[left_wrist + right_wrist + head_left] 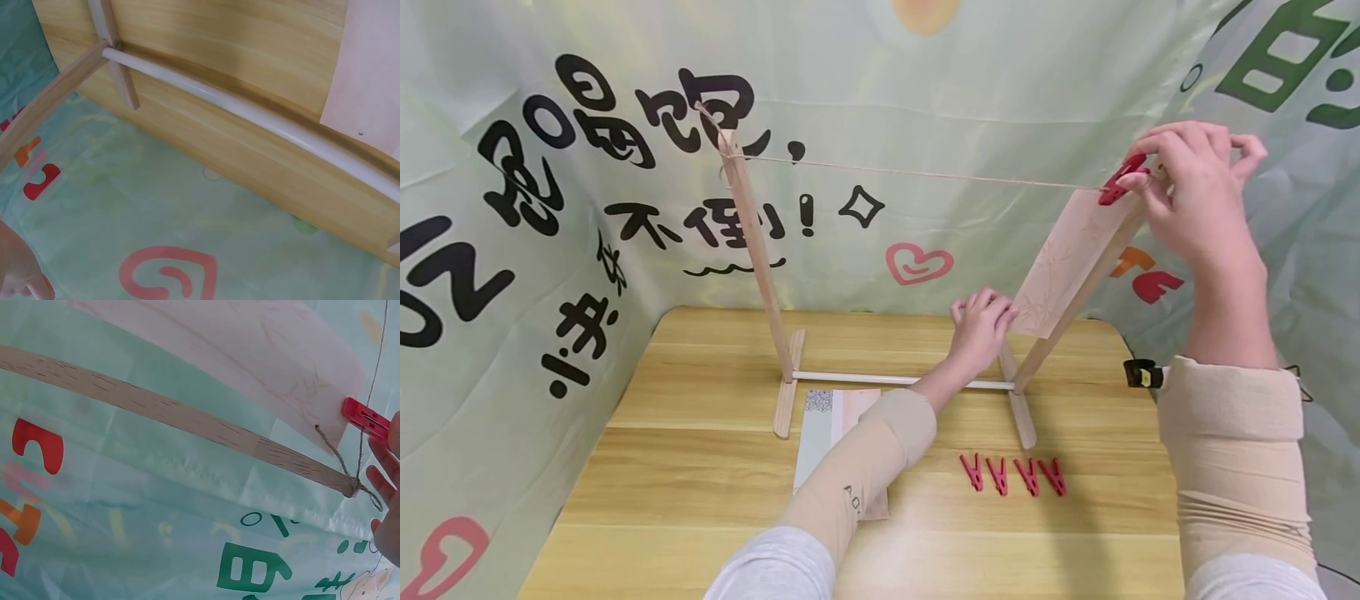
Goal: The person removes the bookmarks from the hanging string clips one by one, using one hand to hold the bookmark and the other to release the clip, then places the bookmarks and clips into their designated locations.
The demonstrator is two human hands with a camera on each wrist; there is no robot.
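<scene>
A pale pink printed paper sheet (pixel 1067 258) hangs from the string (pixel 917 172) beside the rack's right wooden post (pixel 1086 292). My right hand (pixel 1198 187) pinches a red clothespin (pixel 1122 179) at the sheet's top edge. In the right wrist view the clothespin (pixel 365 417) sits across the string near the sheet's corner, with the fingers at its handle end. Lower down, my left hand (pixel 981 329) pinches the sheet's lower left edge; the fingertip contact is small in the head view and out of sight in the left wrist view.
A white crossbar (pixel 857 378) joins the rack's feet. Several red clothespins (pixel 997 477) lie in a row on the wooden table (pixel 700 492). Patterned sheets (pixel 816 433) lie partly under the left forearm. The left post (pixel 752 225) holds the string's other end.
</scene>
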